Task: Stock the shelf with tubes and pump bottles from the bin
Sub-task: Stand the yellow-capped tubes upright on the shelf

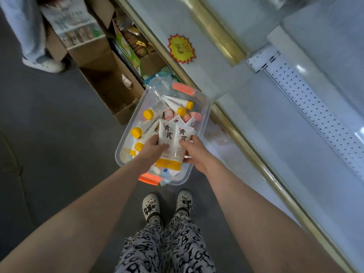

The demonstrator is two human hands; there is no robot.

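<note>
While two white tubes (170, 141) with yellow caps are held over the clear bin (205, 115) on the floor, the left grip (152, 147) clasps one side of the pair and the right grip (194, 152) the other. Step in hand, as judged: lifting stock out; more tubes lie loose in the bin. Next move calls for carrying both across to the white shelf (295, 119) at the right, without dropping either

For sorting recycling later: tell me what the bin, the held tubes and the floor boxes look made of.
Bin: clear glossy plastic, probably rigid; contents show through its walls. Tubes: white, seemingly soft plastic with printed characters; yellow caps look like smooth hard plastic. Boxes: dull brown cardboard, with folded flaps.
</note>
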